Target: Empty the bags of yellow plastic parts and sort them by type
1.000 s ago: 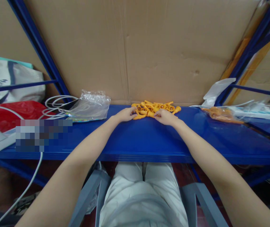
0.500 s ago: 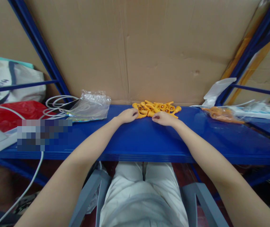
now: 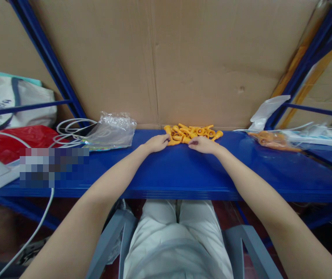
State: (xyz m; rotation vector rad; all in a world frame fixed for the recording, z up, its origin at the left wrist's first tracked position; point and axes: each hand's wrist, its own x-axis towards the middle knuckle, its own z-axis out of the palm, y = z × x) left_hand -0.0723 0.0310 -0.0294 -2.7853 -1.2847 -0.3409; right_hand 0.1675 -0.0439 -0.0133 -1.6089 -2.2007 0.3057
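Observation:
A heap of yellow-orange plastic pieces (image 3: 193, 131), shaped like small trumpets with flared cups and thin stems, lies on the blue shelf top against the cardboard. My left hand (image 3: 158, 143) is at the heap's left front edge, its fingers curled closed on one yellow trumpet-shaped piece (image 3: 173, 143). Facing it from the right, my right hand (image 3: 202, 145) pinches the end of another such piece (image 3: 185, 139) at the front of the heap. Both hands rest low, close to the shelf surface. The fingertips are partly hidden.
To the left lie a clear plastic bag (image 3: 112, 131), coiled white cables (image 3: 73, 128) and a red bag (image 3: 20, 141). A bag of orange pieces (image 3: 273, 141) and a white power strip (image 3: 317, 136) are on the right. Blue posts (image 3: 49, 58) and cardboard (image 3: 197, 69) bound the back.
Both hands stay at the front of the heap. My right hand and the piece at its fingertips have shifted very slightly to the right; the rest of the heap looks the same.

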